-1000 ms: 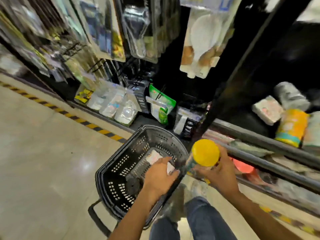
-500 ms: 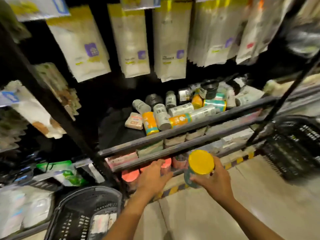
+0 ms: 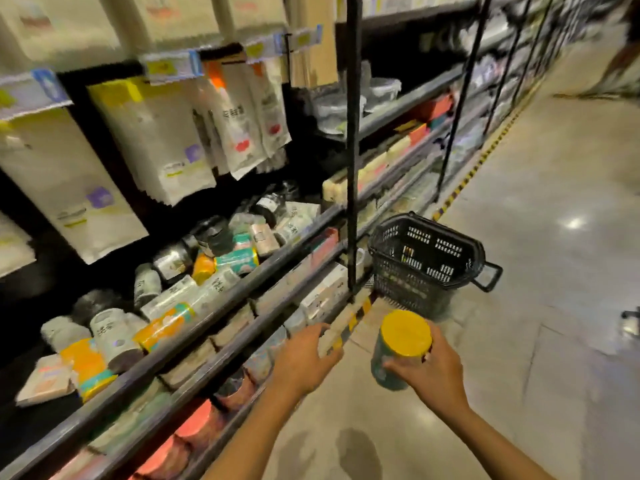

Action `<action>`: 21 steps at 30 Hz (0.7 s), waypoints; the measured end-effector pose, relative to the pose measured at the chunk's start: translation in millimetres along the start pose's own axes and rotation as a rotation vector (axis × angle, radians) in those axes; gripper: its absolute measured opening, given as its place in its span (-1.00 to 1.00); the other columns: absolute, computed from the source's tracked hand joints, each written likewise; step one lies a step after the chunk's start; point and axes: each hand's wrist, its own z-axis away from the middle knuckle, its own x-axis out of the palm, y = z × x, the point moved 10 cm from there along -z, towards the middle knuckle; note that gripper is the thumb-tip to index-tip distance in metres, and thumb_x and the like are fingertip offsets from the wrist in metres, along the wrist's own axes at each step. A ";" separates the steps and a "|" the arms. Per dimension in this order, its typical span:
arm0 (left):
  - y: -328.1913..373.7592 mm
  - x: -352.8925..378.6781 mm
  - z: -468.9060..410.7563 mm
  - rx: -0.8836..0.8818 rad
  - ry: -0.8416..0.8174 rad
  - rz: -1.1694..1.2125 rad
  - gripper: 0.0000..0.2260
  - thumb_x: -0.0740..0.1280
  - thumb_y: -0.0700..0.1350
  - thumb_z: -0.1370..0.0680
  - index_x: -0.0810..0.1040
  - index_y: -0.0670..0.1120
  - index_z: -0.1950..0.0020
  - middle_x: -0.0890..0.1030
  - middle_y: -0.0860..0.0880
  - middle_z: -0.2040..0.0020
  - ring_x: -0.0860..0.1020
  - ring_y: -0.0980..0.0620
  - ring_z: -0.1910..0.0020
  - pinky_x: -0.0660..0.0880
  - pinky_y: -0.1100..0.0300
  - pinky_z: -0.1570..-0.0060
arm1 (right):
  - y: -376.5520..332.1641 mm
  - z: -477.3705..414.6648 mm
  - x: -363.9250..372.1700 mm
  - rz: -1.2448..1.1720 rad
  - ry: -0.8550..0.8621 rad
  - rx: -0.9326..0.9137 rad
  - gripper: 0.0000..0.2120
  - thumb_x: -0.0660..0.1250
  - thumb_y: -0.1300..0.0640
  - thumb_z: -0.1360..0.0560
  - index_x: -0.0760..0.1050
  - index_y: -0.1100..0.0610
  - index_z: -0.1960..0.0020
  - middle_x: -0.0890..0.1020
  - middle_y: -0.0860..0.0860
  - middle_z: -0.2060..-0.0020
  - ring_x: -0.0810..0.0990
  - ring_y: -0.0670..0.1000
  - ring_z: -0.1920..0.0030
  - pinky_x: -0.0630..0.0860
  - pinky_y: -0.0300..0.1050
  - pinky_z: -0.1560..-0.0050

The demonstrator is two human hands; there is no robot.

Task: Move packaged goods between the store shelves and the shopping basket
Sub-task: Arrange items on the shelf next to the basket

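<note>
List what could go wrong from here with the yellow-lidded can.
1. Only the right hand grips the yellow-lidded can, low on its side, so it might slip.
2. The jumbled cans lie on their sides behind the shelf rail. Pushing another in may set them rolling.
3. The black basket stands on the floor ahead, a possible trip.

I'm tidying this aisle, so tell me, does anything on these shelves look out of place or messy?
Yes: the canisters on the middle shelf lie toppled in a jumble, not standing in rows.
</note>
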 end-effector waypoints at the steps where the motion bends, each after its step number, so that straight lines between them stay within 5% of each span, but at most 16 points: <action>1: 11.7 5.4 -16.5 0.021 -0.023 -0.007 -0.52 0.24 0.20 -0.55 0.33 0.04 -0.41 0.44 0.05 -0.36 0.44 0.04 -0.29 0.40 0.14 -0.21 | 7.6 -8.3 -10.9 0.005 0.026 0.018 -0.26 0.65 0.11 -0.14 0.35 -0.12 -0.20 0.53 -0.19 0.04 0.51 -0.04 0.02 0.39 -0.23 0.12; 21: 149.8 64.8 -434.9 0.323 -0.264 -0.089 -0.51 0.28 0.16 -0.53 0.34 0.02 -0.41 0.46 0.03 -0.34 0.43 0.05 -0.31 0.38 0.15 -0.25 | 125.5 -319.8 -71.9 0.064 0.353 0.370 -0.32 0.62 0.10 -0.14 0.34 -0.12 -0.12 0.56 -0.11 0.10 0.54 0.01 0.09 0.42 -0.14 0.14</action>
